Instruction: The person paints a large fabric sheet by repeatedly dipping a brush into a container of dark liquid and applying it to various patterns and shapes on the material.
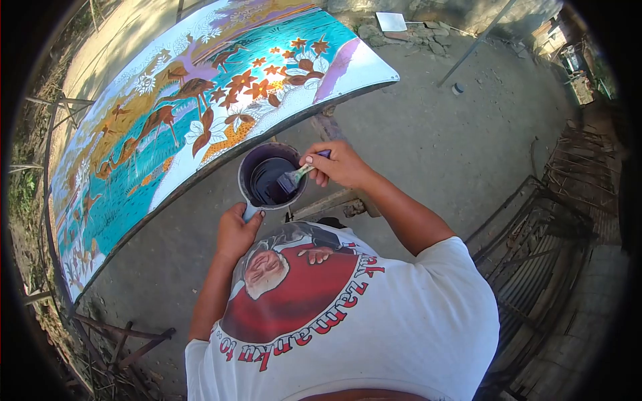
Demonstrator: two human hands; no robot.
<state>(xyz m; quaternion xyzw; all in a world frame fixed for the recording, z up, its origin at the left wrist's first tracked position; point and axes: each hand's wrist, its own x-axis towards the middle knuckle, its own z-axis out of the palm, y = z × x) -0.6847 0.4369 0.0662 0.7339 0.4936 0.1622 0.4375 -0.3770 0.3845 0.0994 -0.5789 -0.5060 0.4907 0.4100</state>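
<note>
My left hand (238, 231) is closed round the pale handle of a dipper (245, 179) that holds dark purple liquid. In my right hand (336, 164), a flat paintbrush (294, 177) is gripped by its handle, with the bristles over the dipper's mouth and stained dark. Beyond the dipper, a long painted cloth (227, 73) is stretched along a frame, showing brown birds, orange-brown flowers and turquoise water. White patches of leaves and ground show along its near edge. The dipper is held just on my side of that edge.
Wooden supports (328, 123) stand under the cloth's edge. Bamboo or stick racks (535, 267) are at the right. A thin pole (476, 44) leans near the wall, with a small container (457, 88) on the ground and a white sheet (391, 22) among stones. Sticks (127, 344) cross at the lower left.
</note>
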